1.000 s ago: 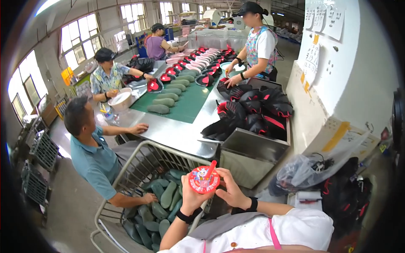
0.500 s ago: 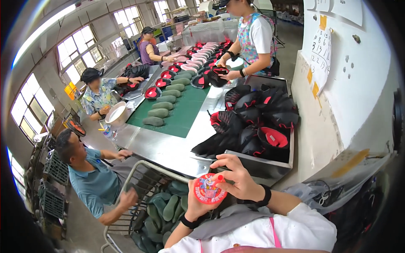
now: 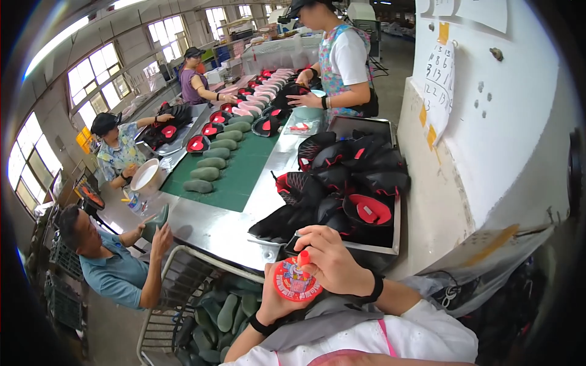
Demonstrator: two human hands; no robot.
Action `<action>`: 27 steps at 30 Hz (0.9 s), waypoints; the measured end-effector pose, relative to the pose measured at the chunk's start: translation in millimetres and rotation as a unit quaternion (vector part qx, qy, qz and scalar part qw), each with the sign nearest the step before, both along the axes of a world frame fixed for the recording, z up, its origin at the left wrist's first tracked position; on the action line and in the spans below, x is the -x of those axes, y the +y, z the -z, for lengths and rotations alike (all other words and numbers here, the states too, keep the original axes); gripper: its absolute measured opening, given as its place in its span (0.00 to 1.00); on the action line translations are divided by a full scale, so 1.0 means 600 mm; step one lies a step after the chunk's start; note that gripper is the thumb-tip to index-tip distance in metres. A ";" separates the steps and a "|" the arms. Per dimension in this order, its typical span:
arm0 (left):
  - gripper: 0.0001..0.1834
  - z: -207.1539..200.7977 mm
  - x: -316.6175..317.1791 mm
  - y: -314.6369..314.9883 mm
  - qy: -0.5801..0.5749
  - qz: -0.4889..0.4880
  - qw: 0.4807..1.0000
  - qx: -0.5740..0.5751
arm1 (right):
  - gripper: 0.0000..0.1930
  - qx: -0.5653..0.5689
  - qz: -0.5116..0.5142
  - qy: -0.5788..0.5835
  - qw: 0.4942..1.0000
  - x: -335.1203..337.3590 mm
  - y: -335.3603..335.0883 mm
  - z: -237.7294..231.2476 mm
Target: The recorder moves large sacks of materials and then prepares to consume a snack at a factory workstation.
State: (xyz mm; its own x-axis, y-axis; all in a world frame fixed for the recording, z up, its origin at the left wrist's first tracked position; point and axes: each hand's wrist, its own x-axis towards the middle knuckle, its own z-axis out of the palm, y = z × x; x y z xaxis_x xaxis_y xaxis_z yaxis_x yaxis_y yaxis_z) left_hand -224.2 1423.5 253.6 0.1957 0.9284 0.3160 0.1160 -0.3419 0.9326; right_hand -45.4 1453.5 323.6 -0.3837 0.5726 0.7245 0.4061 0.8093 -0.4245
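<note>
Low in front of me, a cup with a round red lid point(image 3: 292, 287) printed with a cartoon figure is gripped by my left hand point(image 3: 272, 305). The lid faces up; the cup's body is mostly hidden by my fingers. My right hand point(image 3: 337, 267) is bent over it, thumb and fingers closed on a short red straw-like piece point(image 3: 303, 258) at the lid's far edge. A dark wristband shows on each of my wrists.
A metal bin of black-and-red shoe uppers point(image 3: 329, 207) lies just beyond my hands. To the left stands a wire cart point(image 3: 201, 253) of green shoe lasts. A conveyor point(image 3: 226, 183) carries lasts and uppers. Several co-workers stand around it; a wall point(image 3: 464, 152) rises on the right.
My view has turned slightly right. Both my hands remain on the cup and its red piece. The nearest co-worker on the left now holds up a green last in both hands.
</note>
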 end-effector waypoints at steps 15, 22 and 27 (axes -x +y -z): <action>0.43 0.055 -0.018 0.009 0.007 -0.003 1.000 0.010 | 0.10 0.010 -0.012 0.067 0.998 -0.016 0.008 0.050; 0.43 0.047 -0.042 0.014 -0.031 0.031 0.999 0.018 | 0.10 -0.046 0.041 0.034 0.998 -0.031 0.000 0.053; 0.42 0.029 -0.039 0.017 -0.008 0.037 0.999 0.018 | 0.10 -0.038 0.008 0.078 0.996 -0.032 -0.002 0.048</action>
State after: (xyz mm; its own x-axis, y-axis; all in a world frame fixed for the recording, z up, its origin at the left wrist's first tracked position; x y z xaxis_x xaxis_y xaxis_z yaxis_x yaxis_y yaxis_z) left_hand -200.9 1434.0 236.3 0.2593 0.9227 0.2854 0.0776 -0.3144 0.9461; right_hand -26.0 1452.6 294.8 -0.2552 0.5193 0.8156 0.3531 0.8354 -0.4213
